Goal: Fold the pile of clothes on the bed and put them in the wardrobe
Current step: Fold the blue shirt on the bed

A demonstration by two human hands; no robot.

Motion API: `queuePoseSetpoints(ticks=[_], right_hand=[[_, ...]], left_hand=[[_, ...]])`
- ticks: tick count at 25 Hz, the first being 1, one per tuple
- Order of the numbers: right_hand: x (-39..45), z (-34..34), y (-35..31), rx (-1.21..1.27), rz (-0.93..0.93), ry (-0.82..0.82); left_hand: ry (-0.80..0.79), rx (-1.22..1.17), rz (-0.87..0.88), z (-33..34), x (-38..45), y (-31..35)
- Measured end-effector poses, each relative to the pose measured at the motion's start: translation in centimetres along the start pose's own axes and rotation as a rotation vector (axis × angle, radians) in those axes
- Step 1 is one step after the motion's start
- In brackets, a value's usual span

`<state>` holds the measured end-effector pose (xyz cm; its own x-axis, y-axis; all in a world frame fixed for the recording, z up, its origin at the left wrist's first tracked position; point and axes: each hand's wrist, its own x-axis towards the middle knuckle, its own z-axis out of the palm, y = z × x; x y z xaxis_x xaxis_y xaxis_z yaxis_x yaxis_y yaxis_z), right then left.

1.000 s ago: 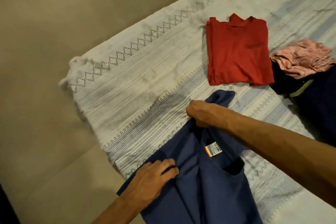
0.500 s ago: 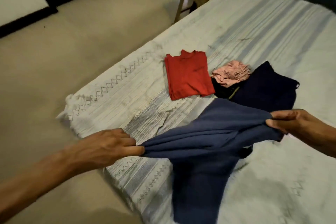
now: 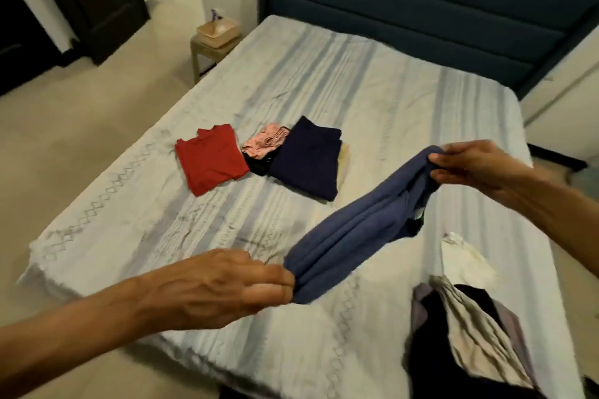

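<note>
above bed [image 3: 372, 100], blue shirt [image 3: 353, 230] between both hands

Home bedroom: bed [image 3: 356, 100], headboard [image 3: 421, 3].

Two bare forearms with no sleeves, a bare left hand [image 3: 220, 288], a bare right hand [image 3: 476, 165], raised veins showed on the left one

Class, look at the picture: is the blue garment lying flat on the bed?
No: the blue garment is bunched and stretched in the air between the left hand and the right hand, above the bed.
</note>
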<state>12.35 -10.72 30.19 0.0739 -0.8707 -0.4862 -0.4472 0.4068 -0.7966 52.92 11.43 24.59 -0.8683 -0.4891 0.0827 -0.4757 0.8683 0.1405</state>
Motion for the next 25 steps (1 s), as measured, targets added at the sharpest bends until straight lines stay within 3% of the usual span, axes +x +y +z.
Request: queuePoseSetpoints(ticks=[6, 9, 12, 14, 17, 21, 25], right_hand=[[-7.4, -7.2, 2.4, 0.039, -0.017, 0.077], [-9.3, -9.7, 2.8, 0.159, -0.01, 0.097], [-10.4, -9.6, 2.7, 0.257, 0.024, 0.059], [-10.9, -9.2, 2.3, 0.29, 0.05, 0.073], [-13.1, -9.4, 2.0, 0.353, 0.056, 0.078], [-16.6, -8.1, 1.4, 0.194, -0.01, 0.071], [-18.2, -7.7, -2.1, 0.116, -0.122, 0.094]], left_hand=[[-0.051, -0.384, -0.249, -6.3, 5.3, 3.7], [-0.057, -0.581, -0.208, -8.6, 6.5, 7.8], [-0.162, -0.22, -0.052, -9.2, 8.7, 9.0], [-0.268, 0.099, -0.123, -8.2, 10.0, 8.0], [-0.336, 0.191, -0.275, -6.2, 9.0, 5.1], [-0.212, -0.048, -0.424, -3.9, 10.1, 2.8], [0.1, -0.272, -0.419, -0.8, 16.9, 3.2]])
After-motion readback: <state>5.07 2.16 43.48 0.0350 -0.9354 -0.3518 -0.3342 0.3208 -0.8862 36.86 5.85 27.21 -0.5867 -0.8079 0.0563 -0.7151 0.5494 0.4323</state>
